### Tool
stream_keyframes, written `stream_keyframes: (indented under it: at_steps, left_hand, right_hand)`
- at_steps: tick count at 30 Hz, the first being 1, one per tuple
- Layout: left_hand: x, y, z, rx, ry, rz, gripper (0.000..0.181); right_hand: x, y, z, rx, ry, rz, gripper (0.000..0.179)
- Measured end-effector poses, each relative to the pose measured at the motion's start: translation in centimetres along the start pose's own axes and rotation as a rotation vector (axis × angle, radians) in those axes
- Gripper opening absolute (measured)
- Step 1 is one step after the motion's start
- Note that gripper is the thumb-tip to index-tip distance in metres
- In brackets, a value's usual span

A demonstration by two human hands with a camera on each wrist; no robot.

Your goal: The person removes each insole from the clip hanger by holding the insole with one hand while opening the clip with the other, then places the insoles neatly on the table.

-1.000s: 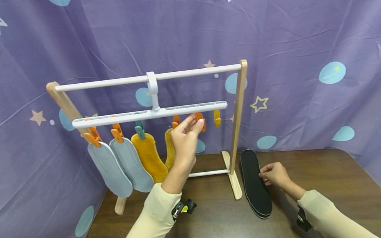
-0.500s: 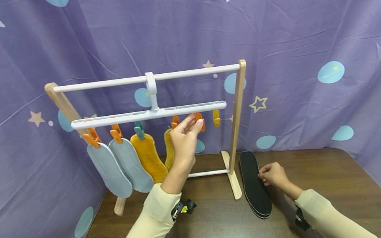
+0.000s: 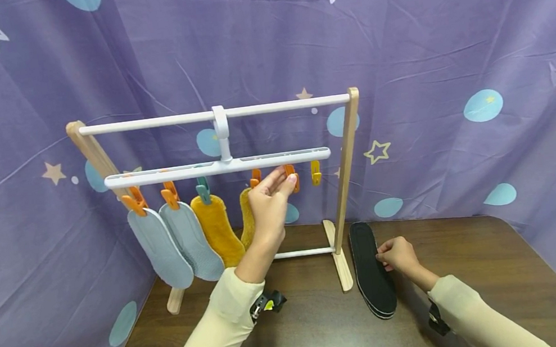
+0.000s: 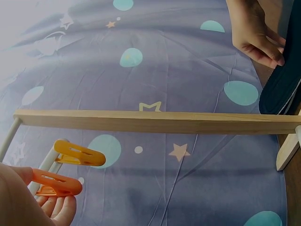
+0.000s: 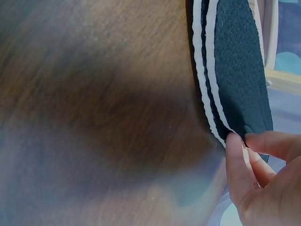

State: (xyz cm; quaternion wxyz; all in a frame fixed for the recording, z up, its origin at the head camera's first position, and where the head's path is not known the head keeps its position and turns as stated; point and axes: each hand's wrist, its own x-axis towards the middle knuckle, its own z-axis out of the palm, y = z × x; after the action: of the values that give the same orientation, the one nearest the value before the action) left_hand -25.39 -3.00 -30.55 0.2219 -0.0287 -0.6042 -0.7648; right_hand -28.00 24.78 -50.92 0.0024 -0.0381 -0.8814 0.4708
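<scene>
Slightly shifted — black insole (image 5: 240,61) in right fingers (image 5: 236,160); left fingers' (image 4: 66,211) orange clip (image 4: 59,182) unmoved.

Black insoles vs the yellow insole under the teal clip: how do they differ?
Colour: the black insoles have white edges; the yellow insole shows only yellow.
Pose: the black insoles lie stacked on the table; the yellow insole hangs from the teal clip.
Contact: the right hand pinches the black insoles' edge; no hand holds the yellow insole.
Shared: both long and narrow.
</scene>
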Motion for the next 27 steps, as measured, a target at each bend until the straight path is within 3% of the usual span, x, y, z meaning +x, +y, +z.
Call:
stream_keyframes:
  at_steps: [27]
  left_hand:
    - [-0.37,0.41,0.06,0.008,-0.017,-0.01,0.034]
  right_hand:
    - [-0.29,0.0,0.29,-0.061,0.032,0.038,0.01]
